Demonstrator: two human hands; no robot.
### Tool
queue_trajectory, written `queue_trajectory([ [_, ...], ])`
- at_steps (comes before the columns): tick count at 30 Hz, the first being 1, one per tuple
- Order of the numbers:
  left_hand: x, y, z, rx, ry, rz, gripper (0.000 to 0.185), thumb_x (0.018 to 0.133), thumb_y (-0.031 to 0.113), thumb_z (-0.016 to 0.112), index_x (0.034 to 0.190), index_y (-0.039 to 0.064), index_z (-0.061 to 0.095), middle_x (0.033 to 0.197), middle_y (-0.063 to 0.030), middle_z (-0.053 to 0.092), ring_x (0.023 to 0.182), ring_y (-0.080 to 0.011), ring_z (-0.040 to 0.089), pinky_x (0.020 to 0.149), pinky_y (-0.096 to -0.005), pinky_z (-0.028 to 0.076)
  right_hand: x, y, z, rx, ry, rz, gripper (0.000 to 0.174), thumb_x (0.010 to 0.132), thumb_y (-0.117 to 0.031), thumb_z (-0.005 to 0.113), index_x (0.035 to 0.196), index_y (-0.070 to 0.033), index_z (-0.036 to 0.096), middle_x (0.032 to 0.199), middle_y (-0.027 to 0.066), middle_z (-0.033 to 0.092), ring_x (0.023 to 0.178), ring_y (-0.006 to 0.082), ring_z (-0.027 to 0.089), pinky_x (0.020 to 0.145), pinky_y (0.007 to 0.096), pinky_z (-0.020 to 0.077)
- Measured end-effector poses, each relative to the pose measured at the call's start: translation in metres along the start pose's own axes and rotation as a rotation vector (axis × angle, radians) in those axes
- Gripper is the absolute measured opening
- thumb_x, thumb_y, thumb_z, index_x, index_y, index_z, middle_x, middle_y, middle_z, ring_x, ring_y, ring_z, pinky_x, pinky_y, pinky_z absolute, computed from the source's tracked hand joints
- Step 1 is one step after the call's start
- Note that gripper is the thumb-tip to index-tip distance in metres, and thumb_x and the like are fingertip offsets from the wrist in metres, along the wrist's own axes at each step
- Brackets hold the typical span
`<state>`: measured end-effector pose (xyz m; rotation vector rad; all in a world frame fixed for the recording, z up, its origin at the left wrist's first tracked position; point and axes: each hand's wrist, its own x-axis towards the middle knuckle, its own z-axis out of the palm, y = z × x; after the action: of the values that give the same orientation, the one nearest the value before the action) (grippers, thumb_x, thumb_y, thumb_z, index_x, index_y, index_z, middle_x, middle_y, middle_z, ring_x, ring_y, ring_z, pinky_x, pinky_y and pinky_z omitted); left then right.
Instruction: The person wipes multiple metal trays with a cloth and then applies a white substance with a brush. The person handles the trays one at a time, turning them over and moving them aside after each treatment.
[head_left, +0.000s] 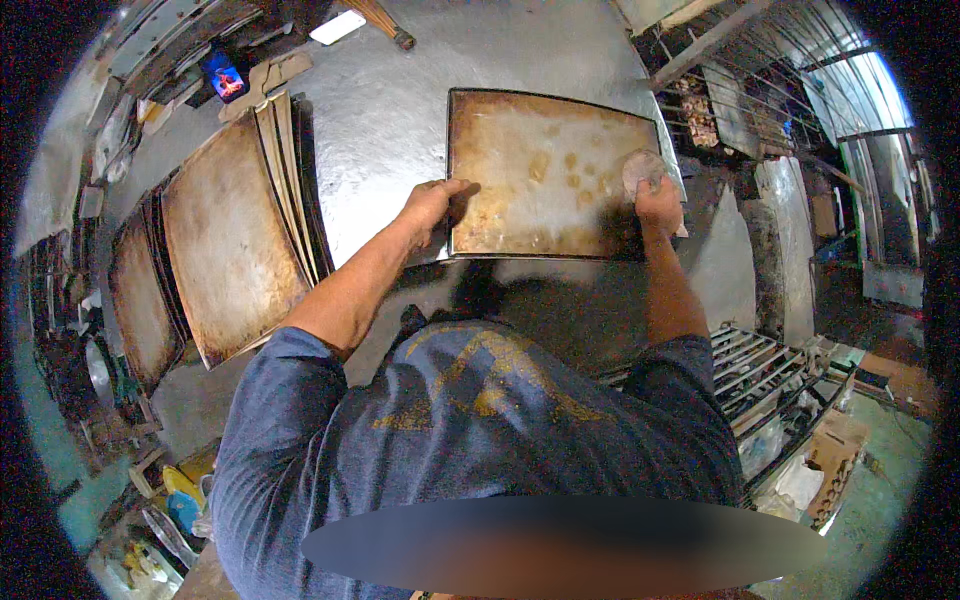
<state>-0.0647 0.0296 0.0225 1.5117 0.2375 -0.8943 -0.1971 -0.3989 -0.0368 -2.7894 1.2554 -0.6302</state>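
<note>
A stained metal baking tray (540, 180) with brown edges and blotches lies before me on a pale metal tabletop (375, 112). At its left edge my left hand (436, 206) grips the rim, thumb on top. My right hand (660, 202) is over the tray's right edge, closed on a round, pale flat thing (642, 171) that may be a scraper or pad; its kind is not clear. To the left stands a stack of similar browned trays (232, 232), several of them fanned at their right edges. Another browned stack (146, 300) is farther left.
A white flat object (337, 28) and a bundled-straw brush (390, 26) lie at the table's far side. A phone with a lit screen (225, 77) is at the upper left. Metal racks (757, 367) stand at the lower right, near a cardboard tray (836, 450).
</note>
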Motion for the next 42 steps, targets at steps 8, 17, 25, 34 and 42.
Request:
queue_trajectory([
  [8, -0.057, 0.039, 0.002, -0.141, 0.052, 0.273, 0.023, 0.095, 0.033, 0.059, 0.089, 0.011, 0.060, 0.068, 0.0009, 0.054, 0.051, -0.0112, 0.046, 0.046, -0.0289, 0.036, -0.084, -0.199, -0.087, 0.606, -0.300, -0.367, 0.049, 0.076, -0.037, 0.071, 0.112, -0.003, 0.065, 0.112, 0.0209, 0.063, 0.106, 0.0401, 0.060, 0.090, 0.0494, 0.0497],
  [17, -0.114, 0.081, -0.009, -0.210, 0.103, 0.302, 0.018, 0.096, 0.029, 0.057, 0.090, 0.013, 0.059, 0.061, 0.0050, 0.049, 0.045, -0.0082, 0.041, 0.041, -0.0260, 0.029, -0.058, -0.162, -0.087, 0.552, -0.291, -0.165, 0.045, 0.081, -0.029, 0.071, 0.119, -0.006, 0.065, 0.119, 0.0164, 0.065, 0.102, 0.0376, 0.063, 0.091, 0.0431, 0.0508],
  [25, -0.087, 0.089, -0.018, -0.042, 0.164, 0.322, 0.022, 0.096, 0.029, 0.057, 0.097, 0.008, 0.062, 0.069, -0.0007, 0.057, 0.054, -0.0138, 0.052, 0.048, -0.0285, 0.040, -0.044, -0.090, -0.067, 0.313, -0.186, -0.058, 0.044, 0.082, -0.027, 0.067, 0.121, -0.007, 0.063, 0.119, 0.0171, 0.065, 0.107, 0.0368, 0.062, 0.093, 0.0450, 0.0494],
  [34, -0.074, 0.099, 0.019, -0.260, 0.016, 0.384, 0.024, 0.096, 0.027, 0.056, 0.103, 0.004, 0.063, 0.084, -0.0069, 0.067, 0.066, -0.0179, 0.062, 0.062, -0.0322, 0.051, -0.133, -0.217, -0.155, 0.871, -0.186, -0.480, 0.041, 0.072, -0.019, 0.073, 0.111, -0.006, 0.068, 0.112, 0.0151, 0.065, 0.104, 0.0345, 0.063, 0.091, 0.0422, 0.0505],
  [42, -0.055, 0.083, -0.021, -0.175, 0.083, 0.312, 0.035, 0.097, 0.036, 0.056, 0.109, 0.004, 0.063, 0.095, -0.0087, 0.068, 0.076, -0.0212, 0.065, 0.070, -0.0341, 0.052, -0.049, -0.052, -0.066, 0.426, -0.167, -0.337, 0.029, 0.076, -0.020, 0.071, 0.101, -0.004, 0.067, 0.105, 0.0180, 0.066, 0.098, 0.0379, 0.063, 0.085, 0.0446, 0.0514],
])
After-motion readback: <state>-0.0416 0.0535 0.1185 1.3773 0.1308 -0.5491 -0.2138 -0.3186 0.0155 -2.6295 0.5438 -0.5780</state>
